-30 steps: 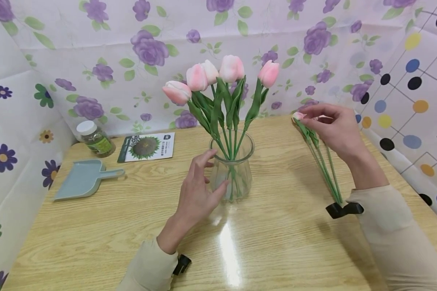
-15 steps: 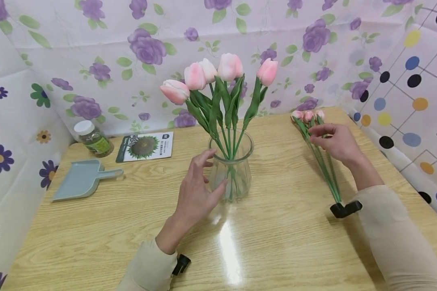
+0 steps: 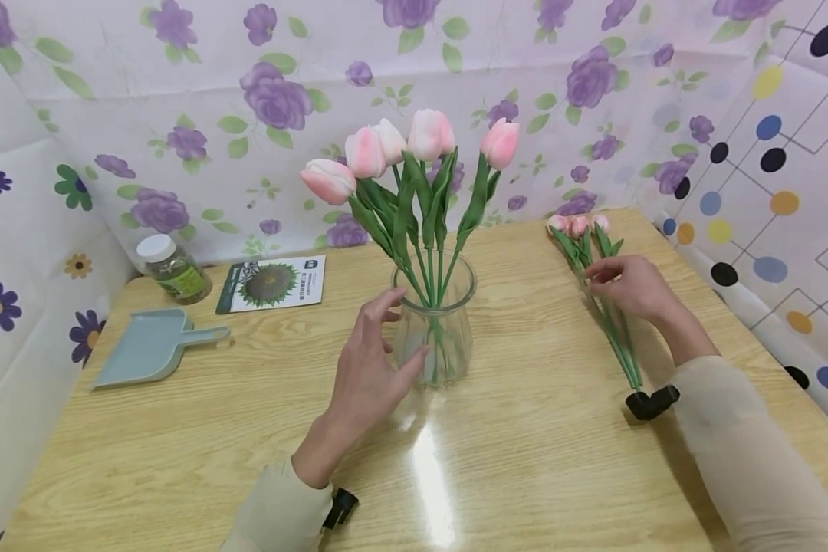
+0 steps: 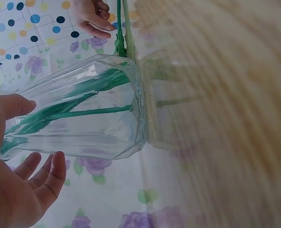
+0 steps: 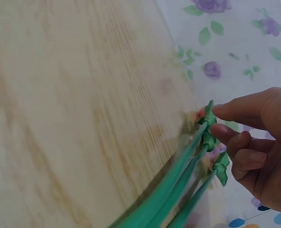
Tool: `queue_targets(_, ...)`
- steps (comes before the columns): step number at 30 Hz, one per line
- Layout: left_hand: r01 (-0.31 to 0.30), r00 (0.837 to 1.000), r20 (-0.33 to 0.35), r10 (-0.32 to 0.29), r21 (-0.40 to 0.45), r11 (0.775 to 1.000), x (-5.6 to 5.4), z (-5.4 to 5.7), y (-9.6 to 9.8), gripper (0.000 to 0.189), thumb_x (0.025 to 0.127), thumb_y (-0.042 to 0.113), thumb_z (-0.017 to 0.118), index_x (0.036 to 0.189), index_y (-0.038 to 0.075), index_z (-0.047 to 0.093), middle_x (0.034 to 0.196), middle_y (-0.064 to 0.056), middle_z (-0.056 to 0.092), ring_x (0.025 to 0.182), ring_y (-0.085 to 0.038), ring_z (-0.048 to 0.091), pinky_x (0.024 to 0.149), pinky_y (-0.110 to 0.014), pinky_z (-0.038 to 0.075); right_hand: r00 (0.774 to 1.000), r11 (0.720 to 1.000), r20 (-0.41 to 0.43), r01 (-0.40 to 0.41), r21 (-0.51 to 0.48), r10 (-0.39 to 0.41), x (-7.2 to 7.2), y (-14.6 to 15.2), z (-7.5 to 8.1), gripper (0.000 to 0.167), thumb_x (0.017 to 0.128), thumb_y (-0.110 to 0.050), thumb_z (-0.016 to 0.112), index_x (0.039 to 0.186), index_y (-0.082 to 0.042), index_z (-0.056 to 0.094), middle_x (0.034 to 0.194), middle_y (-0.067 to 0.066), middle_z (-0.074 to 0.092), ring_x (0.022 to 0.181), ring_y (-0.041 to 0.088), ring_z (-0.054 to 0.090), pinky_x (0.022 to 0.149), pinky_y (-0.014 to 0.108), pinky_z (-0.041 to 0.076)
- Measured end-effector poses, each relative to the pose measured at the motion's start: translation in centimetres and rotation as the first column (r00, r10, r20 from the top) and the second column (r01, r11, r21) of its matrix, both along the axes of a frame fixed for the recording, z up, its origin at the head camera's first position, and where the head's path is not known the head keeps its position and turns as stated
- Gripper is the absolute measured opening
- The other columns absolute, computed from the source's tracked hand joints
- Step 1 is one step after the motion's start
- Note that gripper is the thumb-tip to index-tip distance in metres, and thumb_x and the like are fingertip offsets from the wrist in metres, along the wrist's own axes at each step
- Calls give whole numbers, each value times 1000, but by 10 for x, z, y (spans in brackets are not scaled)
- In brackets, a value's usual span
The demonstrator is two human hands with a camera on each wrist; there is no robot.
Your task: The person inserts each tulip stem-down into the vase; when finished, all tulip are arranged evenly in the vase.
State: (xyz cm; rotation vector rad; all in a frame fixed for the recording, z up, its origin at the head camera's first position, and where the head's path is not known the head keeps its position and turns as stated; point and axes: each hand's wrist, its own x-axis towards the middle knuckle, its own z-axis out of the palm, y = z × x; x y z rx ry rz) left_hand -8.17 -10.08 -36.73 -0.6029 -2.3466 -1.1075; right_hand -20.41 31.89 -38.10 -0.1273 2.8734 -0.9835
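Observation:
A clear glass vase (image 3: 433, 345) stands upright mid-table with several pink artificial tulips (image 3: 428, 138) in it. Beside its left side my left hand (image 3: 369, 368) is loosely curved, fingertips near the rim; in the left wrist view the thumb (image 4: 21, 104) overlaps the glass and the other fingers are along its edge. Firm contact cannot be told. Three more pink tulips (image 3: 578, 226) lie on the table at the right, stems toward me. Over their leaves is my right hand (image 3: 631, 287), thumb and index finger (image 5: 221, 130) apart near a leaf (image 5: 209, 114).
At the back left stand a white-capped jar (image 3: 174, 268) and a sunflower seed packet (image 3: 272, 284), with a blue-grey dustpan (image 3: 145, 345) in front. Printed cloth (image 3: 200, 92) hangs behind the wooden table (image 3: 524, 460). Black camera mounts sit at both wrists.
My right hand has moved from the lying tulips' blossoms down toward their leaves and stems, uncovering the blossoms. My left hand has stayed by the vase. The head view shifts slightly.

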Motion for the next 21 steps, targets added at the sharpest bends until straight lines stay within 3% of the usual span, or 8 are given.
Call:
queue_targets(7,0,1000,-9,0,-2,1000,-2,0,1,87,86,9,86,153,19,31,146,-18,56,113,-35,70,66,-42,62,999,999,35,-12,34,10,-2,-3,2,33,103,-17,66,130,1,69,125,32,65,106,42,65,71,33,53)
queue_targets(16,-5,1000,-11,5,-8,1000,-2,1,0,87,86,9,85,153,19,30,146,-19,56,112,-35,70,65,-41,62,991,984,60,-128,122,121,-13,-15,2,20,99,-17,72,113,-3,77,107,19,74,89,27,66,66,31,52)
queue_targets(21,2,1000,-12,-2,-6,1000,-1,0,0,87,86,8,86,152,19,31,145,-18,57,112,-35,70,65,-40,62,983,978,91,-167,123,156,-13,-21,4,18,99,-16,73,111,-3,78,101,15,75,86,24,65,67,32,51)
